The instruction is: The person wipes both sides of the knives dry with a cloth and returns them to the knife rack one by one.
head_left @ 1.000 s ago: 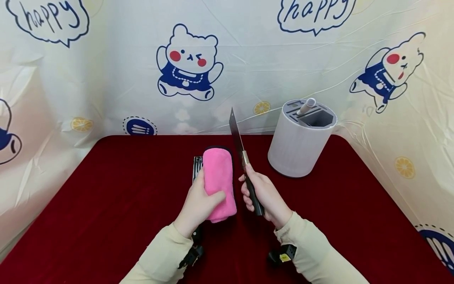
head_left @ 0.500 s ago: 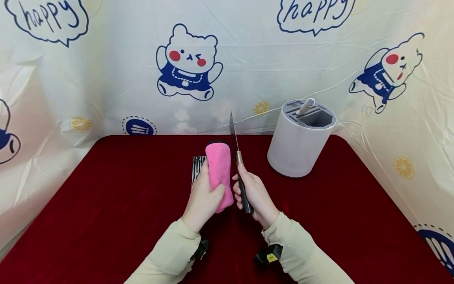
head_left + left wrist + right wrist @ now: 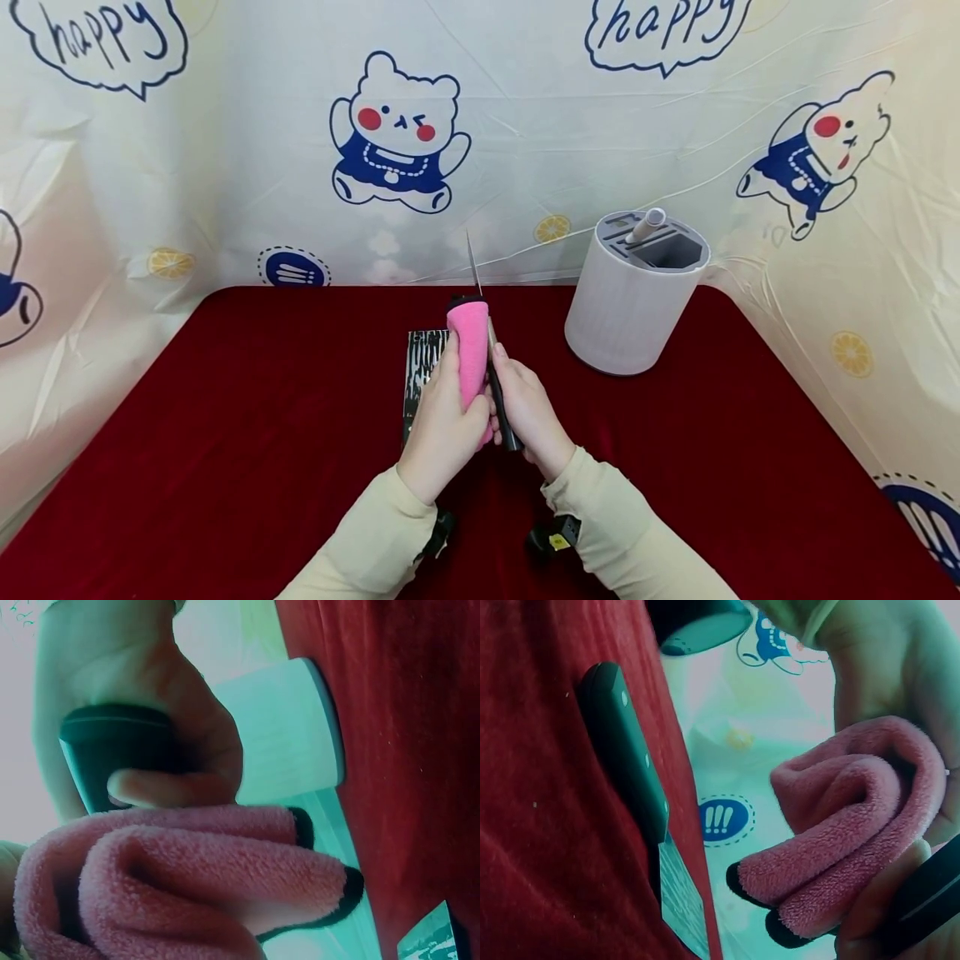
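My left hand (image 3: pixel 444 429) grips a folded pink cloth (image 3: pixel 470 346) with a dark edging, its thumb lying across the front. In my right hand (image 3: pixel 531 412) is a kitchen knife (image 3: pixel 502 412), held by its dark handle with the blade pointing up and away. The cloth lies against the knife's left side and hides the lower blade; only the upper blade shows above it. The left wrist view shows the pink folds (image 3: pixel 172 862) right beside the fingers around the handle (image 3: pixel 112 750). Behind my left hand, a second knife (image 3: pixel 626 742) with a riveted black handle and streaked blade lies on the table.
A white round knife block (image 3: pixel 622 312) stands at the back right, with a white handle (image 3: pixel 647 225) sticking out of its slotted grey top. A dark red cloth (image 3: pixel 225 433) covers the table. Behind it hangs a printed curtain (image 3: pixel 262 150).
My hands have come together: the left moved right with the cloth, the right moved left with the knife. The cloth now overlaps the blade, and more of the knife on the table shows.
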The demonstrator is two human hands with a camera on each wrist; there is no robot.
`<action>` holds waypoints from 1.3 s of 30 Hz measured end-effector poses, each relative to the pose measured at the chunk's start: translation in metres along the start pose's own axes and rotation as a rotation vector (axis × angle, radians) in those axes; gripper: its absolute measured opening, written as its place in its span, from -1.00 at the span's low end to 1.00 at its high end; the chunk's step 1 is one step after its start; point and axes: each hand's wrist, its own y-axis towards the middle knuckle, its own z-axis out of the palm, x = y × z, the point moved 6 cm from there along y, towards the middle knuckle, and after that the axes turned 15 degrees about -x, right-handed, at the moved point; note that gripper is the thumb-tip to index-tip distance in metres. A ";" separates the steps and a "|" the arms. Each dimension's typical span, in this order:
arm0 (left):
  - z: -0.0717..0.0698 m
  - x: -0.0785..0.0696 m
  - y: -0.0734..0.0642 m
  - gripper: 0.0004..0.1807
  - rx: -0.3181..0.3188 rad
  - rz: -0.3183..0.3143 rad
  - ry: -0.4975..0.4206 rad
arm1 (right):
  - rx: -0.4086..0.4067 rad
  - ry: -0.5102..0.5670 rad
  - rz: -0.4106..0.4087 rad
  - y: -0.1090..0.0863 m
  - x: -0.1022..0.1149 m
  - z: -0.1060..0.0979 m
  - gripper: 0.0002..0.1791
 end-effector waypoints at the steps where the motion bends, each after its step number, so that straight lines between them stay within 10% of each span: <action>1: 0.001 -0.001 -0.001 -0.13 0.003 0.004 -0.003 | -0.010 -0.015 -0.005 0.000 0.000 0.000 -0.43; 16: 0.009 -0.012 -0.018 -0.20 -0.008 0.123 0.020 | -0.199 -0.221 -0.245 0.008 0.009 -0.013 -0.40; 39: 0.022 -0.023 -0.049 -0.19 0.117 0.136 -0.055 | -0.279 -0.010 -0.180 0.025 0.020 -0.037 -0.48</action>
